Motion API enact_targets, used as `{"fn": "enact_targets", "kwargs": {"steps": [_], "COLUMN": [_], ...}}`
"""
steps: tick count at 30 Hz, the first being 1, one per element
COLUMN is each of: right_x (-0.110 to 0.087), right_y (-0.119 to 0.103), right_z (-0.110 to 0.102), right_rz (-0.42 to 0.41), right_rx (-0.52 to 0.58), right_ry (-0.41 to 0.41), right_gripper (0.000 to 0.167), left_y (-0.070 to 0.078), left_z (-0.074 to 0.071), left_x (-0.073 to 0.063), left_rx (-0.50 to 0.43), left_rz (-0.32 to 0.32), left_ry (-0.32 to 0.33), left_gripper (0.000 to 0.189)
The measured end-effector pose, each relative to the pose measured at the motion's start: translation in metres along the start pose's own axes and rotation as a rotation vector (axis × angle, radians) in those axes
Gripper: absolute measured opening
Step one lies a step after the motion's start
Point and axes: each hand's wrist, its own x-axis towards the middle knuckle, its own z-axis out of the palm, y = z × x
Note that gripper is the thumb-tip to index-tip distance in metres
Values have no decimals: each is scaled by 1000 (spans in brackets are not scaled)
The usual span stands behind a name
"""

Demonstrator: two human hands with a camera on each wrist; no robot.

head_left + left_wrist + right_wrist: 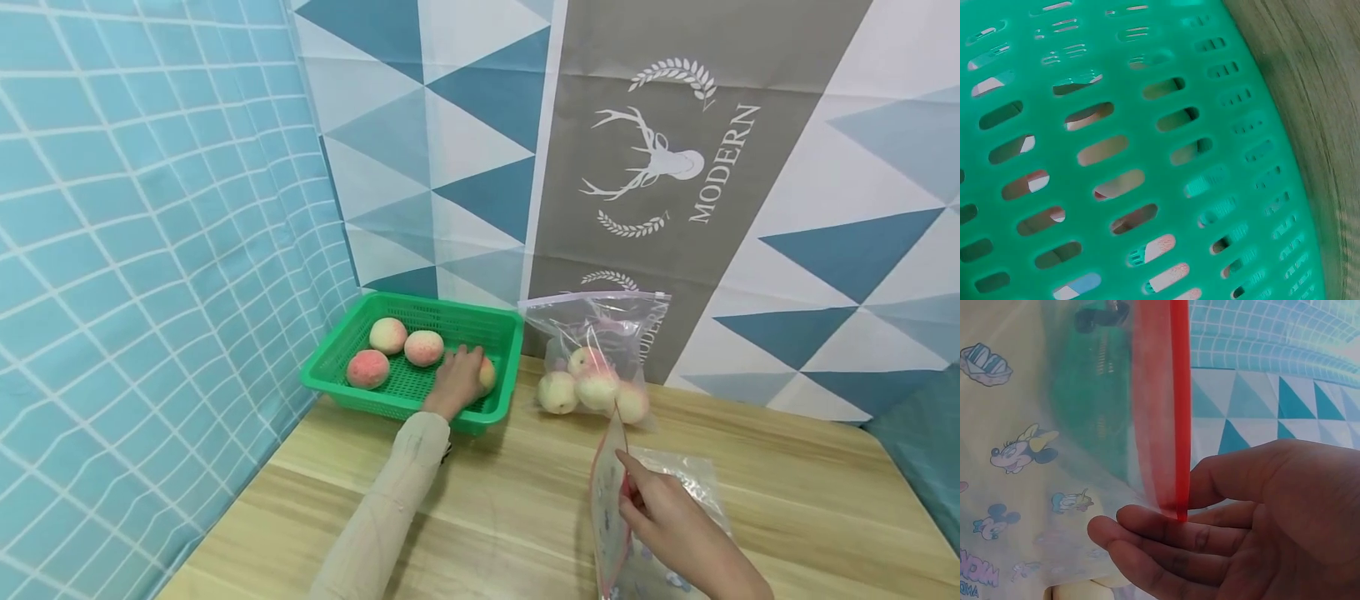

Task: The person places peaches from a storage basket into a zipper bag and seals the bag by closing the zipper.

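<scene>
Inside the green basket [491, 329], at its right end, the left hand [459, 379] grips a peach [487, 377].
Right of the basket and nearer the person, the right hand [671, 512] pinches the edge of a red-trimmed bag [609, 508], whose parted mouth runs lengthwise away from the person; that hand is well apart from the peach. Three other peaches [423, 348] lie toward the basket's left; a filled bag [637, 321] stands just beside its right side.

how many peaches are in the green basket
4 in the basket: front-left peach, back-left peach, middle peach and right peach, partly covered by the left hand, which may hide others.
</scene>
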Motion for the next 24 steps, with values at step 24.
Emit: {"fn": "enact_targets", "kwargs": {"steps": [24], "right_x": [2], "right_y": [2], "right_z": [3], "right_rz": [13], "right_rx": [-40], "right_ry": [18], "right_gripper": [56], "left_y": [1], "left_z": [-13], "left_x": [-4], "left_rx": [-73], "left_rz": [150], "left_ry": [358], "left_gripper": [56]}}
